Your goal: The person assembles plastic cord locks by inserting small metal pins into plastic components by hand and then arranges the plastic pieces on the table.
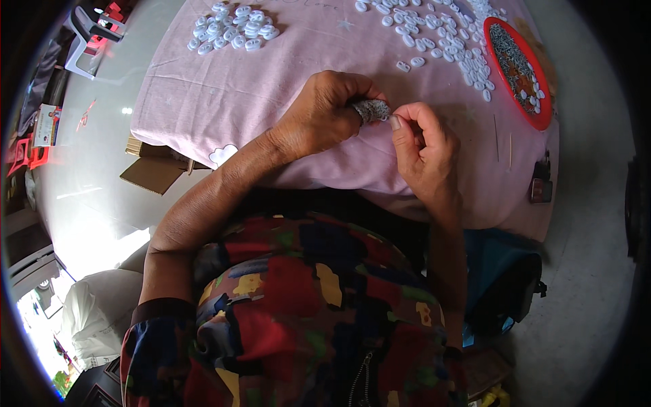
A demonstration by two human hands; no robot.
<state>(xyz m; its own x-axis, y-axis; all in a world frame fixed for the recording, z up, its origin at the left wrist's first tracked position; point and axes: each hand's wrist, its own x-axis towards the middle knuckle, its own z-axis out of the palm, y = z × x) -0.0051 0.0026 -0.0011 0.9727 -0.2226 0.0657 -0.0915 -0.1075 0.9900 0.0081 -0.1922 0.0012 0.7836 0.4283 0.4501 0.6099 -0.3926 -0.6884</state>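
My left hand point(325, 112) is closed around a bunch of small grey metal pieces point(372, 110), whose end sticks out between thumb and fingers. Close to that end, my right hand point(427, 142) pinches thumb and forefinger together. Whatever is between those fingertips is too small to make out. Both hands are above the near part of a table with a pink cloth point(271, 74). To the right of them lies a red oval tray point(489, 41) holding many similar grey pieces and a few white ones.
A heap of small white oval plastic pieces point(230, 28) lies at the far left, and a wider scatter of white pieces point(441, 30) at the far right. Two thin sticks point(510, 149) and a small dark object point(540, 190) lie right. A cardboard box point(154, 173) stands beside the table.
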